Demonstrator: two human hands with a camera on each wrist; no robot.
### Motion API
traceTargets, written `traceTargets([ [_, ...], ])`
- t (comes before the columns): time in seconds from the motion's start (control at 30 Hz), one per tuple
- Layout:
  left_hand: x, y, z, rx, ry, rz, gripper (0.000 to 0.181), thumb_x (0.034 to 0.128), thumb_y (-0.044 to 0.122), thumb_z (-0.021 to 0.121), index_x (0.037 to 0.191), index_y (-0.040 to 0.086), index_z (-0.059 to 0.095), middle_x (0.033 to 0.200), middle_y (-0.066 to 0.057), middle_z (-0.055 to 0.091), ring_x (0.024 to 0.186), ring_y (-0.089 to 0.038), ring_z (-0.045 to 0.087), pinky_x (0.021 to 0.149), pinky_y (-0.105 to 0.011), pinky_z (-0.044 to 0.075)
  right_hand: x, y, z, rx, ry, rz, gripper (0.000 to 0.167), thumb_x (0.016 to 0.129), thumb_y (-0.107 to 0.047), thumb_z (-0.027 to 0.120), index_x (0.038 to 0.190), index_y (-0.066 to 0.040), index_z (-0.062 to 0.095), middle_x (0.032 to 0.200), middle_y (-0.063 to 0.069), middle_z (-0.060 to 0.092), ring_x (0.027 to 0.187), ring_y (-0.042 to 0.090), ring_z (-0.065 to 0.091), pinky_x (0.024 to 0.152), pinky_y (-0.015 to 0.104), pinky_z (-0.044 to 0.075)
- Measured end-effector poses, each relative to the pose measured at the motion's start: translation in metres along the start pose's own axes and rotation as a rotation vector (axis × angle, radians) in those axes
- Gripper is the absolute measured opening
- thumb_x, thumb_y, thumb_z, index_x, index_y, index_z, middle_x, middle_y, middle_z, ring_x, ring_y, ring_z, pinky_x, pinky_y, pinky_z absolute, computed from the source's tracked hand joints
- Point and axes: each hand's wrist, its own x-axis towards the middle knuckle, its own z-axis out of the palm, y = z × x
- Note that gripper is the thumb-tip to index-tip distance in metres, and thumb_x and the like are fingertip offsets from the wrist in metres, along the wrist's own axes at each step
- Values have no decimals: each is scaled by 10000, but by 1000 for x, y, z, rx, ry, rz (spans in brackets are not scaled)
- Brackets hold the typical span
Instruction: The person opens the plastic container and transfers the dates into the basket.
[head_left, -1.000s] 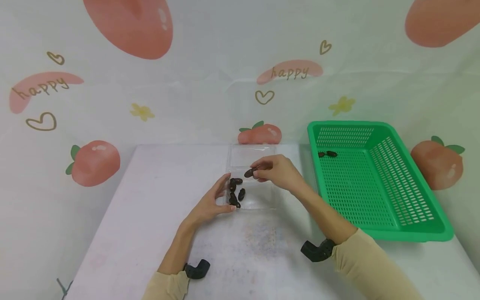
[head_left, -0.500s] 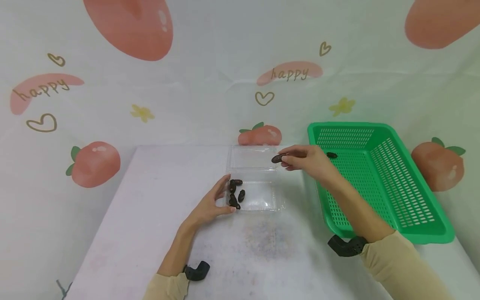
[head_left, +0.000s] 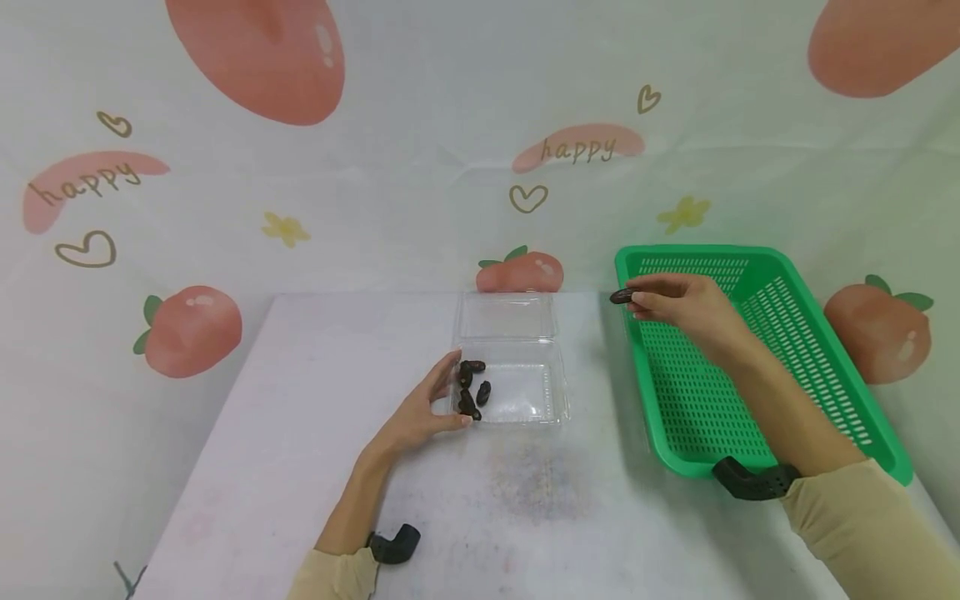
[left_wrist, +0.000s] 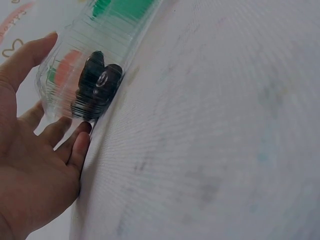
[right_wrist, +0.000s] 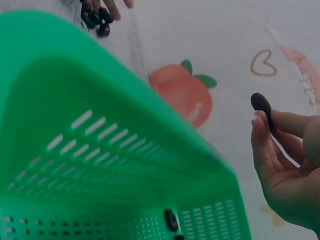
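A clear plastic container (head_left: 521,396) lies with its lid (head_left: 507,317) folded back, several dark oblong pieces (head_left: 483,392) gathered in its left part. My left hand (head_left: 418,417) holds its left side, thumb at the front corner and fingers towards the back; the left wrist view shows this hand (left_wrist: 42,160) beside the clear wall (left_wrist: 60,95). Between thumb and fingertips, my right hand (head_left: 686,312) pinches one dark piece (head_left: 622,296) by the left rim of the green basket (head_left: 645,400). That piece (right_wrist: 260,103) shows clear of the basket wall in the right wrist view.
At least one dark piece (right_wrist: 171,220) lies in the green basket, seen in the right wrist view. The basket stands on the right of the white table (head_left: 322,358), before a fruit-printed backdrop (head_left: 405,125). My right forearm crosses above the basket.
My right hand has carried the pinched piece from over the container to the right and slightly back, up to the basket's left rim. My left hand has stayed in place.
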Motion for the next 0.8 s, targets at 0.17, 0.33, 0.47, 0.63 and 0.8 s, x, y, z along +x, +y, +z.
traceTargets([
  [0.17, 0, -1, 0, 13, 1, 9, 1007, 803, 224, 840, 1595, 254, 220, 1631, -20, 239, 1427, -375, 337, 1152, -535, 323, 0, 9, -19, 111, 19, -12, 450, 945, -206, 690, 1315, 32, 593, 1127, 4, 713, 1027, 157, 696, 942, 310, 545],
  [0.33, 2, -3, 1, 13, -3, 25, 1004, 815, 184, 829, 1593, 292, 204, 1636, 44, 215, 1472, -292, 272, 1185, -464, 286, 2, 18, -38, 232, 30, -19, 327, 947, -126, 679, 1247, 0, 653, 1096, 10, 711, 991, 110, 695, 898, 263, 560],
  [0.47, 0, -2, 1, 17, 3, 10, 1006, 815, 178, 829, 1596, 287, 203, 1633, 51, 220, 1467, -289, 285, 1183, -468, 288, 7, 29, -53, 324, 11, -24, 251, 964, -70, 638, 1208, -26, 679, 1094, 32, 707, 988, 122, 696, 912, 271, 555],
  [0.63, -3, -3, 2, 24, 5, -9, 1008, 810, 214, 835, 1595, 281, 207, 1632, 37, 230, 1446, -328, 320, 1170, -499, 305, 15, 46, -68, 446, -44, -34, 228, 990, -11, 571, 1177, -40, 698, 1096, 51, 711, 976, 134, 698, 892, 266, 563],
  [0.8, -3, -1, 2, 5, 3, -7, 994, 809, 243, 833, 1589, 308, 219, 1628, 44, 236, 1435, -333, 333, 1160, -532, 307, 20, 61, -84, 518, -71, -61, 258, 1000, 48, 515, 1147, -33, 711, 1053, 68, 724, 955, 139, 705, 864, 256, 573],
])
